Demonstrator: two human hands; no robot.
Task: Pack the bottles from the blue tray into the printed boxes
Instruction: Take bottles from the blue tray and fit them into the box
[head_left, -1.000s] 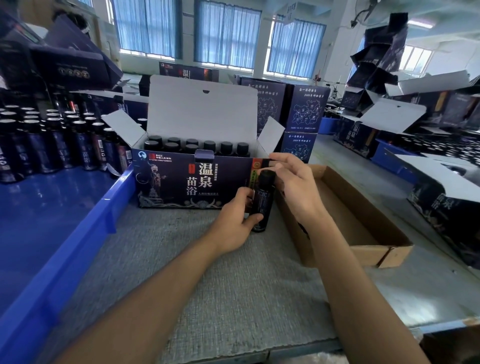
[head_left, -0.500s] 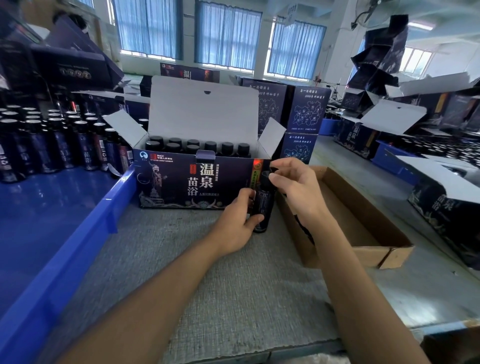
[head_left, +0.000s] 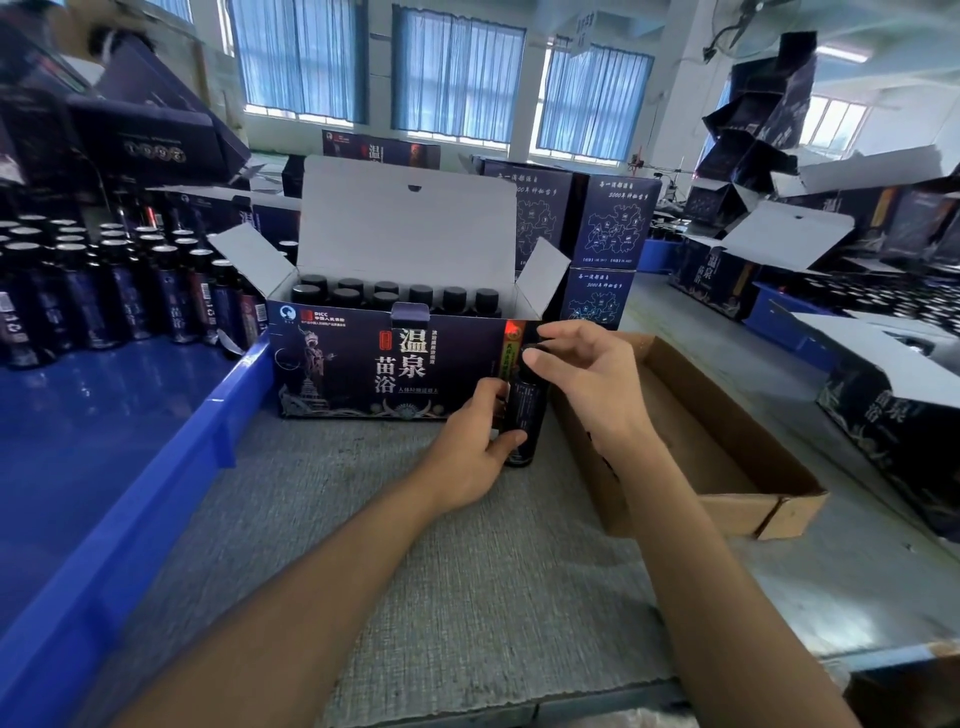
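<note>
Grey mat (head_left: 415, 571) open at my six, blue tray (head_left: 156, 493) wall blocking nine, printed box (head_left: 389, 374) at twelve, cardboard tray (head_left: 727, 499) at three.

A dark capped bottle (head_left: 527, 410) is standing before my open printed cardboard box (head_left: 363, 369); a blue plastic tray (head_left: 171, 467) is lying left of it, a brown cardboard tray (head_left: 737, 514) right.

A: Where's the loose bottle (head_left: 524, 410)?
B: Upright on the bench (head_left: 415, 571), at the printed box's (head_left: 384, 374) right front corner. The left hand (head_left: 467, 457) grips its body and the right hand (head_left: 587, 384) pinches its cap.
A: And the box?
B: Lid up, rows of black caps (head_left: 384, 293) inside. The blue tray (head_left: 156, 467) is on its left, stocked bottles (head_left: 104, 291) at the far end, and the cardboard tray (head_left: 727, 467) is on its right
</note>
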